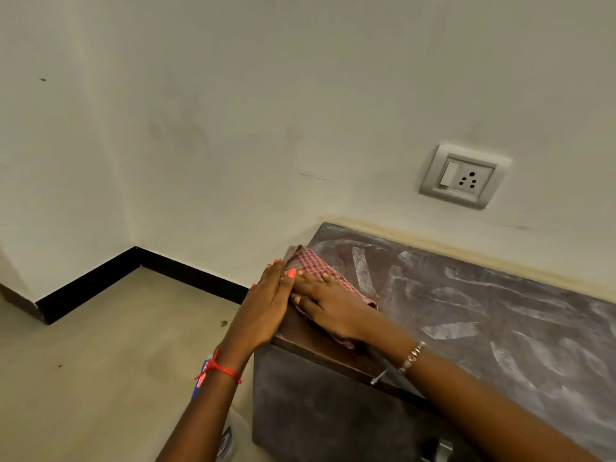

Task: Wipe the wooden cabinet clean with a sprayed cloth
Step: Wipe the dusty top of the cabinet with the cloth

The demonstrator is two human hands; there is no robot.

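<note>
A dark wooden cabinet (483, 311) stands against the wall, its top streaked with pale wipe marks. A red-and-white checked cloth (316, 265) lies at the top's left end, partly over the edge. My right hand (328, 310) presses flat on the cloth with straight fingers. My left hand (265, 303) rests flat against the cabinet's left edge, its fingers touching the cloth's side. Part of the cloth is hidden under my right hand.
A wall socket with a switch (463, 176) sits above the cabinet. A white bottle with a blue label (226, 435) stands on the floor behind my left forearm. The beige floor (100, 361) meets a black skirting (133, 261) at the left.
</note>
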